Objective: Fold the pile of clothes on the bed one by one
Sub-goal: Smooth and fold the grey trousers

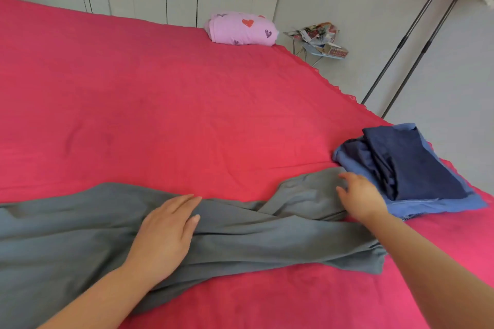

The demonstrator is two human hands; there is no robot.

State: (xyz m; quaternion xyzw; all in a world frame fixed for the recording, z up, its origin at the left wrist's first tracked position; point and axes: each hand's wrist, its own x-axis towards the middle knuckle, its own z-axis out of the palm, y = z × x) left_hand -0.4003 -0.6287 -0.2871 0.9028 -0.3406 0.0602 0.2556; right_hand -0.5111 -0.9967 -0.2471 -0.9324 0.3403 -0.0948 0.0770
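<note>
One bed (160, 115), under a red sheet. Three garments lie on it: one grey garment (66, 235) spread unfolded, and two folded ones in a stack, a light blue piece (427, 205) beneath a navy piece (417, 165). Two hands are in view – the left hand (163, 232) and the right hand (361, 197). One pink pillow (240, 28) with hearts. Two dark poles (409, 32) slant beside the wall – and one small stand (320, 53) holds papers
</note>
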